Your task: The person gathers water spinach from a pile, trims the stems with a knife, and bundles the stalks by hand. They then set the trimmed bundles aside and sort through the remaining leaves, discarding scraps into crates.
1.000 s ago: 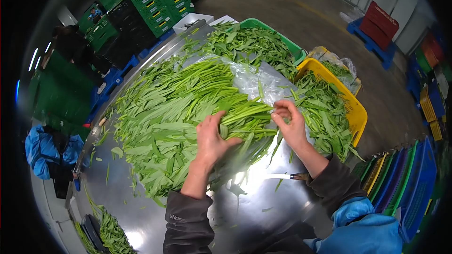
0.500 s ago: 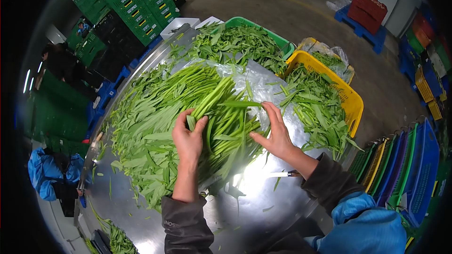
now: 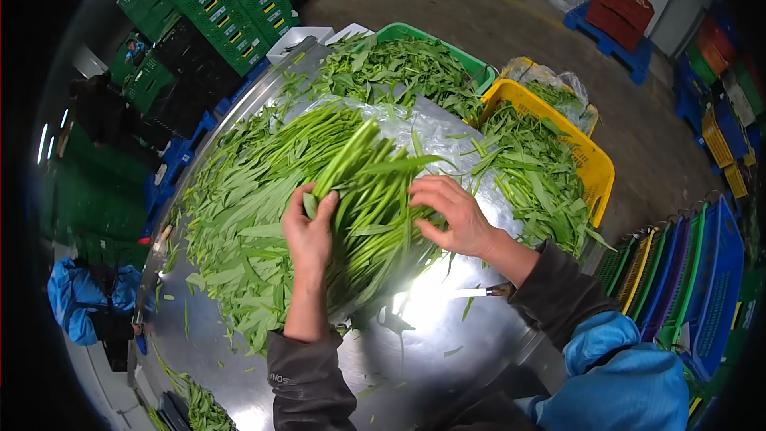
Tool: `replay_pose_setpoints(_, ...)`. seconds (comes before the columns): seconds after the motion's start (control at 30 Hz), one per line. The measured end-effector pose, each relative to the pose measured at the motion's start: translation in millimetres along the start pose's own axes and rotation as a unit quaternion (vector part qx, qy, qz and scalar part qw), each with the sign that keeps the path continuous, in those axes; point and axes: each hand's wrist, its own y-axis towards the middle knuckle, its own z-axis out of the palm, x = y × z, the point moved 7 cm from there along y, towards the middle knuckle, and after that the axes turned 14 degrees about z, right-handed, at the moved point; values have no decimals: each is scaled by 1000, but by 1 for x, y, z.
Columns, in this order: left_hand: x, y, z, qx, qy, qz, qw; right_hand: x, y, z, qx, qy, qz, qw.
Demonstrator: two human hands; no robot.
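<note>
My left hand (image 3: 309, 227) is wrapped round a small bunch of water spinach stems (image 3: 348, 158), held slanted with the cut ends up and away. Beneath it spreads a large pile of water spinach (image 3: 247, 199) with long leaves. My right hand (image 3: 456, 217) is just right of the stems, its fingers bent and the thumb apart from them. Nothing shows in its grip, and the fingertips are close to the stalks; whether they touch cannot be seen. A knife (image 3: 472, 292) with a pale blade and dark handle lies below my right wrist on the metal table (image 3: 399, 383).
Clear plastic film (image 3: 427, 124) lies behind the pile. Leafy greens fill a green crate (image 3: 482, 72) and a yellow crate (image 3: 597, 175) at the table's far and right sides. Coloured crates (image 3: 702, 287) stand at right. A blue-clad person's sleeve (image 3: 68, 295) shows at left.
My left hand has shifted slightly left with the bunch. My right hand has moved up and left toward the stems, its fingers bending and coming away from a long leaf.
</note>
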Motion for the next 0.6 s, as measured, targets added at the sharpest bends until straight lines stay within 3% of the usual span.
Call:
replay_pose_setpoints(0.17, 2, 1, -6, -3, -31, -8, 999, -1, 1, 11, 33, -48, 17, 998)
replay_pose_setpoints(0.23, 5, 1, -4, 4, -21, -4, 1000, -6, 2, 27, 144, -105, 11, 984)
replay_pose_setpoints(0.37, 3, -1, -3, 48, -6, 11, 999, 0, 21, 18, 177, -94, 18, 980)
replay_pose_setpoints(0.43, -5, -4, -5, 73, -2, -9, 997, 0, 37, 13, 210, -62, 93, 971)
replay_pose_setpoints(0.47, -15, -6, -3, 104, -19, -16, 994, 1, 42, 15, 209, -61, 95, 971)
replay_pose_setpoints(0.53, -22, -9, -2, 135, -36, -23, 990, 21, 54, 4, 89, -50, -16, 995)
replay_pose_setpoints(0.6, -58, -9, 2, 181, 196, 201, 943, 32, 63, 4, 72, -41, -6, 997)
